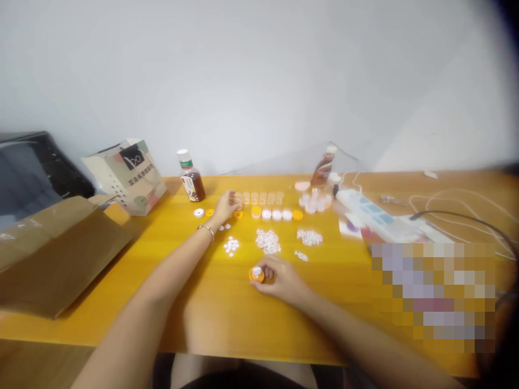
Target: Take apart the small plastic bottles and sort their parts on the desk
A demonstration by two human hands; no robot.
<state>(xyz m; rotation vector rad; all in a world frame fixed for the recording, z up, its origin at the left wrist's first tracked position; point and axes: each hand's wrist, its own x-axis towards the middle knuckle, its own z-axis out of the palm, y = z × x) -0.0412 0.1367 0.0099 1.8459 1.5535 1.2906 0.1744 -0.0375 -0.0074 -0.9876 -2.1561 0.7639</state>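
My left hand [225,209] reaches to the left end of a row of small clear cups [263,198]. Its thumb and fingers close around the end cup [238,199], slightly blurred. Nearer the front edge, my right hand [280,276] grips an orange cap [257,275] with a small white piece on top. Beyond it lie a pile of white ring-like pieces [267,241], a second white pile [310,237] and scattered white discs [231,246]. White caps [277,215] and orange caps [297,215] form a line in front of the cups.
At left stand an open cardboard box [60,254] and a printed carton [130,175]. Two drink bottles, one left [192,181] and one right [323,167], stand near the wall. More clear cups [314,201] cluster at right, beside a power strip [371,210] with cables [441,202].
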